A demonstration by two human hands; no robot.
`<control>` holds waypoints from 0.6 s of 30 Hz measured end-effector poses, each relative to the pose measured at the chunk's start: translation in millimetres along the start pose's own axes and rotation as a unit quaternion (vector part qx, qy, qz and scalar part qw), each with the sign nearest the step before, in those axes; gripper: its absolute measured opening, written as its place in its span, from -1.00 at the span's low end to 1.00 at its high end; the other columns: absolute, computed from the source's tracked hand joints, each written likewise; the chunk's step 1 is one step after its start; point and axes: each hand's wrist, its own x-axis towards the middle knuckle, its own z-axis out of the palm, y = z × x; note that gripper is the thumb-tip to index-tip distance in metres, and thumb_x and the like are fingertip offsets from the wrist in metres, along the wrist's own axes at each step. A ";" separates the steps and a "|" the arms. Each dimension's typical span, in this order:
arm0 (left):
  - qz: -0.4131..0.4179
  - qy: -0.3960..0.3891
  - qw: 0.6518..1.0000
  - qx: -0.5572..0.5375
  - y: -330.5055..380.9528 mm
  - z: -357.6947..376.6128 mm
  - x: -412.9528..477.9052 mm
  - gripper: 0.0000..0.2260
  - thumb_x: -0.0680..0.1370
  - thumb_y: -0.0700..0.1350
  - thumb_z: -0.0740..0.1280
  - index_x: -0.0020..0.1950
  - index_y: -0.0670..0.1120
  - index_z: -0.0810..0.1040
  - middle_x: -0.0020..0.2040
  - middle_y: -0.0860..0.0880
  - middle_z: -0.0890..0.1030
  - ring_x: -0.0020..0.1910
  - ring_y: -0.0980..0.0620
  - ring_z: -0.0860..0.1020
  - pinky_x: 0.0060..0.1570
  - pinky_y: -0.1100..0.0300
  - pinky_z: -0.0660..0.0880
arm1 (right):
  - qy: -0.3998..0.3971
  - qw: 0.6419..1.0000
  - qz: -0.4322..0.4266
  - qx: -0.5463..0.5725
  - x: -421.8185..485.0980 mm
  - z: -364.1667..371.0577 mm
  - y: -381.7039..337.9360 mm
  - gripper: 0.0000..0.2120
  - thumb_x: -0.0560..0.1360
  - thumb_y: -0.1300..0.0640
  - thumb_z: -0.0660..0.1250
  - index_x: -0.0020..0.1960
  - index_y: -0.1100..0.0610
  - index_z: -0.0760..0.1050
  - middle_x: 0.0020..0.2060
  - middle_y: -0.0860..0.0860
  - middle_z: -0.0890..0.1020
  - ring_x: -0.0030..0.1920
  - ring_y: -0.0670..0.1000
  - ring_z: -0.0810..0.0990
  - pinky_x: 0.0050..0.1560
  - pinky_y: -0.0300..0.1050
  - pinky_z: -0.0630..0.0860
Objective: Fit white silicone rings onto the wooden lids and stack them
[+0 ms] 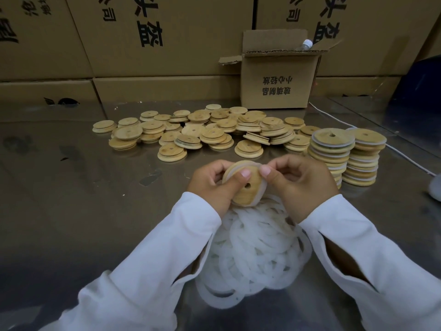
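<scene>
I am holding a lid (245, 187) above the ring pile (253, 254), left hand (212, 185) and right hand (298, 185) both curled round it, thumbs pressing a ring (261, 185) at its rim. Finished stacks (346, 156) are standing to the right; loose lids (202, 132) are lying on the table (71, 175) beyond.

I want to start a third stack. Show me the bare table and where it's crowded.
Bare: the wide table stretch left of the left hand, in front of the loose lids. Crowded: the lids at the back, the stacks on the right, the rings at the near edge.
</scene>
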 end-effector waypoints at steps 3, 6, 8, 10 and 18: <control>0.004 -0.009 1.000 -0.002 0.1 -3.5 1.5 -0.90 0.46 -0.17 0.38 -0.25 -0.01 0.58 -0.30 0.00 0.63 -0.21 -0.01 0.59 0.01 -0.06 0.53 | -0.024 0.999 0.022 0.036 2.3 -3.0 -0.2 -0.86 0.40 0.17 0.40 -0.32 0.03 0.54 -0.37 -0.09 0.61 -0.37 -0.21 0.54 -0.28 -0.44 0.47; -0.007 -0.020 0.999 -0.026 -0.2 -6.7 3.9 -0.91 0.45 -0.18 0.37 -0.24 -0.02 0.60 -0.29 -0.01 0.64 -0.19 -0.02 0.59 -0.02 -0.05 0.54 | -0.039 0.998 0.030 0.043 4.5 -6.1 -0.1 -0.87 0.40 0.15 0.39 -0.32 0.02 0.55 -0.36 -0.08 0.62 -0.34 -0.17 0.55 -0.26 -0.43 0.47; -0.015 -0.029 0.998 -0.044 -0.6 -8.1 5.2 -0.95 0.44 -0.17 0.37 -0.21 -0.05 0.61 -0.28 -0.03 0.65 -0.18 -0.03 0.60 -0.04 -0.03 0.56 | -0.045 0.997 0.032 0.045 4.8 -7.8 -0.4 -0.88 0.39 0.13 0.39 -0.32 0.00 0.56 -0.35 -0.07 0.63 -0.30 -0.12 0.57 -0.24 -0.41 0.48; -0.025 -0.036 0.997 -0.065 -0.8 -8.7 5.8 -0.96 0.42 -0.15 0.37 -0.18 -0.08 0.60 -0.27 -0.03 0.65 -0.20 -0.01 0.61 -0.09 0.01 0.59 | -0.049 0.997 0.035 0.046 4.9 -9.4 -1.0 -0.89 0.39 0.11 0.39 -0.31 -0.01 0.56 -0.33 -0.06 0.65 -0.27 -0.09 0.59 -0.23 -0.39 0.49; -0.023 -0.029 0.994 -0.103 -1.4 -4.1 2.2 -0.79 0.28 -0.06 0.39 -0.15 -0.11 0.59 -0.29 -0.03 0.65 -0.23 0.00 0.62 -0.16 0.06 0.60 | -0.036 0.995 0.034 0.090 3.7 -9.9 -4.6 -0.87 0.37 0.16 0.42 -0.34 0.01 0.57 -0.45 -0.14 0.64 -0.37 -0.22 0.58 -0.32 -0.45 0.46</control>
